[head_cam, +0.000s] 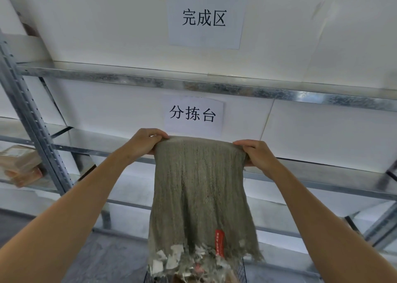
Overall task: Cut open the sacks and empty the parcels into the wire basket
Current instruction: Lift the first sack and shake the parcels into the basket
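Grey-green woven sack (199, 196) is hanging mouth-down in the middle, left hand (148, 142) and right hand (255, 153) each gripping a top corner, seemingly so parcels (178, 259) are spilling into the near wire basket (241, 270) below.

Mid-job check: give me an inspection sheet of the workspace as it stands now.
Surface: grey floor below the sack.
Job's things: sack hangs mouth down, parcels at its frayed mouth; wire basket edge just beneath.
Clutter: brown packages on the metal shelving, left side.
Hands: left hand and right hand each grip an upper corner of the sack.
Cables: nothing seen.
Surroundings: two paper signs on a white wall.
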{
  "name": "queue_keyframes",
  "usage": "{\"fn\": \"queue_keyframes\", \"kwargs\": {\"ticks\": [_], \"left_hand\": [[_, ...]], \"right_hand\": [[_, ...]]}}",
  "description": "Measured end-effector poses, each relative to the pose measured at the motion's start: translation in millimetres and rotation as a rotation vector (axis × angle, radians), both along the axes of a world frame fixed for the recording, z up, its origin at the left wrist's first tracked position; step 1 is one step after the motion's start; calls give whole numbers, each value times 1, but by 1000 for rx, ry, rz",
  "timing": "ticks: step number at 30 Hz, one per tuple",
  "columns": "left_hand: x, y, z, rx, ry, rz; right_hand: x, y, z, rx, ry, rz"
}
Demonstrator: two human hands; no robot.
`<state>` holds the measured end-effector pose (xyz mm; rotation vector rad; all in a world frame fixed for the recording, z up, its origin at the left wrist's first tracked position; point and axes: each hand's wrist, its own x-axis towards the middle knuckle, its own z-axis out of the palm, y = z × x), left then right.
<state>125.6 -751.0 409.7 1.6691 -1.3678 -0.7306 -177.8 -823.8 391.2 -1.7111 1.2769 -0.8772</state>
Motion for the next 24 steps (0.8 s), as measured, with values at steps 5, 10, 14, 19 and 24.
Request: {"fn": "queue_keyframes", "kwargs": {"ticks": [5,10,14,19,24], "left_hand": [[-6,1,2,144,-188,-189],[-14,-5,-4,-29,-397,-36],[-7,-3,0,5,-520,-58],[-1,-3,8,104,-524,-145],[8,1,5,186,-81,-191]], "right_hand": [[5,3,3,25,170,153],[10,-1,-6,-234,385,60],[3,-4,-3,-338,507,8],[-3,-9,-2,-193,405,55],[-17,-8,2,91,94,103]]}}
